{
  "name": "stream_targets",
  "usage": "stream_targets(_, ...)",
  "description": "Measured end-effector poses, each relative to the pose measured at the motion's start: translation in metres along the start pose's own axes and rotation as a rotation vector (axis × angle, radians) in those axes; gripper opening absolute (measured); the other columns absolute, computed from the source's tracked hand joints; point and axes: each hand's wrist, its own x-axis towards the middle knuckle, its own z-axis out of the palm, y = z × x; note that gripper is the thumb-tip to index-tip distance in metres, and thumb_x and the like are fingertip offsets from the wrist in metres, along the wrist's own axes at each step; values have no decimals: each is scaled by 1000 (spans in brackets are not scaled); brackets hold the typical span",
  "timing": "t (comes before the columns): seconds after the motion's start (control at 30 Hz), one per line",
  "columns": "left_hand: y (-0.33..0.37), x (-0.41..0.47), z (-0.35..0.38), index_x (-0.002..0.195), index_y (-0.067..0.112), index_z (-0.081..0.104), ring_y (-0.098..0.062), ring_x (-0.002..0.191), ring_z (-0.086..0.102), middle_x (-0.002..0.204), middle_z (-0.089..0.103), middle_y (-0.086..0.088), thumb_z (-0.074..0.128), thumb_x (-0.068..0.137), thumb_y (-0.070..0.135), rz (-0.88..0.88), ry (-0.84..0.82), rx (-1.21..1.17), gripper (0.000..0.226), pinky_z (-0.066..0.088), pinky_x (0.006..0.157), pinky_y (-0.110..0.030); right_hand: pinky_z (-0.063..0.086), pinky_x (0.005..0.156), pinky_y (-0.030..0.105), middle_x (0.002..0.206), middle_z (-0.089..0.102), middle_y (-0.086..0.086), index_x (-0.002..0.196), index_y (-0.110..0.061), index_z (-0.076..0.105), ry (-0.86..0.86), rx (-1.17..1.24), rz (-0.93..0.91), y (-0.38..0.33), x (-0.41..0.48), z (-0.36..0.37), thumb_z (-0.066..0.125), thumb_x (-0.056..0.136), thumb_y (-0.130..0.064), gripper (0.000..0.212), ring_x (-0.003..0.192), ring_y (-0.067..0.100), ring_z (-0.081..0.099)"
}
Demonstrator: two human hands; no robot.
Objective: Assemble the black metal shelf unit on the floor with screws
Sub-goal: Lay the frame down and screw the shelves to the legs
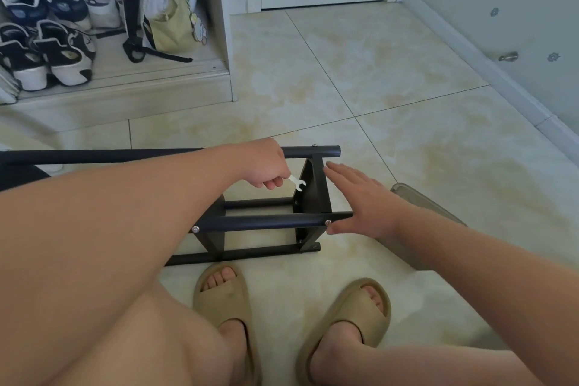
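Note:
The black metal shelf unit lies on its side on the tiled floor in front of my feet, its long tubes running left to right. My left hand grips a small white wrench just left of the black end panel. My right hand is spread flat with straight fingers at the right end of the frame, the thumb touching the near tube beside a silver screw head. Another silver screw sits on the same tube further left.
A clear plastic piece lies on the floor right of the frame, partly behind my right arm. My feet in tan slippers stand just in front of the frame. Shoes and a backpack fill a low white cabinet at the far left.

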Motion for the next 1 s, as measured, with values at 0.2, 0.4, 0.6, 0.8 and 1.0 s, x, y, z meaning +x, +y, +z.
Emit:
stream_targets(0.2, -5, 18, 17, 87, 10, 65, -16, 81, 69, 87, 73, -4, 63, 95, 19, -35, -17, -77, 12, 56, 70, -25, 5, 127, 35, 168, -17, -3, 162, -16, -5, -71, -128, -154, 0, 30, -4, 68, 77, -73, 125, 155, 13, -11)
stream_targets(0.4, -15, 36, 38, 84, 5, 64, -22, 83, 74, 86, 76, -11, 67, 91, 8, -70, -63, -331, 9, 62, 78, -33, -4, 126, 37, 166, -24, 4, 161, -11, -6, -139, -225, -226, 4, 50, -9, 71, 65, -81, 141, 154, 18, -20)
stream_targets(0.6, -20, 41, 44, 77, 5, 57, -29, 92, 74, 87, 74, -17, 63, 91, 4, -104, -100, -481, 15, 61, 87, -40, -12, 121, 33, 162, -34, 7, 160, -11, -14, -101, -206, -238, 9, 51, 0, 67, 64, -86, 146, 151, 21, -28)
stream_targets(0.8, -22, 47, 54, 80, 7, 55, -27, 82, 73, 77, 74, -13, 60, 93, 4, -90, -73, -533, 13, 61, 82, -39, -10, 124, 29, 162, -33, 0, 159, -12, -17, -107, -154, -239, 16, 51, -5, 66, 64, -85, 146, 148, 7, -29)
stream_targets(1.0, -17, 46, 63, 87, 9, 60, -20, 77, 73, 88, 76, -13, 62, 94, 7, -94, -140, -535, 8, 59, 74, -32, -11, 120, 22, 162, -33, 0, 159, -11, -17, -102, -138, -246, 14, 44, 2, 58, 64, -88, 143, 147, 9, -30)
